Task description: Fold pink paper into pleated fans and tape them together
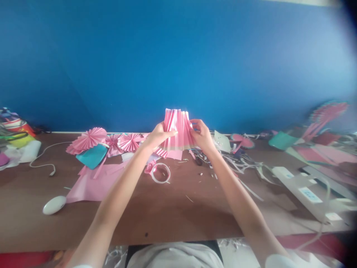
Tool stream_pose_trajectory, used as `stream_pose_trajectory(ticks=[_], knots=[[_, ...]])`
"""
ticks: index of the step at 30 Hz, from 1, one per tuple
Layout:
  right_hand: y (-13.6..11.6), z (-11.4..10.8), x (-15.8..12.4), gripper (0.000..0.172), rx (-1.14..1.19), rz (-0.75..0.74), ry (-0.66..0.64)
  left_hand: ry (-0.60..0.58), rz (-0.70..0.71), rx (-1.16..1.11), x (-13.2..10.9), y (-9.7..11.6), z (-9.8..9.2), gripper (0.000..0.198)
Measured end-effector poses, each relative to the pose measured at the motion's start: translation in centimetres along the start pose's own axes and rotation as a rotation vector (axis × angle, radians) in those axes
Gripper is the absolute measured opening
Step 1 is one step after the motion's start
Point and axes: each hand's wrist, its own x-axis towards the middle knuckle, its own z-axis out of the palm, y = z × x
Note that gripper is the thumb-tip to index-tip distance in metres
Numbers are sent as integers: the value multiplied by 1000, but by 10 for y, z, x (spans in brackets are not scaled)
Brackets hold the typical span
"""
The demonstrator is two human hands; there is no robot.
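Note:
A pleated sheet of pink paper (pixel 180 130) is held upright between my two hands, above the far part of the brown table (pixel 167 212). My left hand (pixel 160 137) grips its left edge, thumb lying across the folds. On the other side my right hand (pixel 201 136) pinches the right edge, partly hiding it. Below the paper, a roll of clear tape (pixel 161 173) rests on the table beside a small pink crumpled piece (pixel 150 167). Several folded pink paper fans (pixel 90 139) lie to the left of my left hand.
Flat pink paper (pixel 95 186) and a white computer mouse (pixel 54 205) are at left. White paper strips (pixel 245 167) and scraps spread right of centre. A white power strip (pixel 304 191) with a cable stands at right. Behind the table rises a blue wall (pixel 178 67).

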Motion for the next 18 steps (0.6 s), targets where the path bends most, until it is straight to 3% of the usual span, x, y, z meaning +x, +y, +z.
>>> stream_pose_trajectory(ticks=[3, 6, 14, 18], knots=[[-2, 4, -2, 23, 0, -15, 20, -42, -43, 5, 3, 0, 7, 45], [-5, 4, -3, 9, 35, 48, 24, 12, -66, -26, 4, 2, 11, 41], [-4, -9, 0, 26, 102, 42, 56, 233, -135, -6, -1, 13, 7, 37], [-3, -13, 2, 26, 273, 81, 89, 309, -149, 30, -2, 13, 4, 41]])
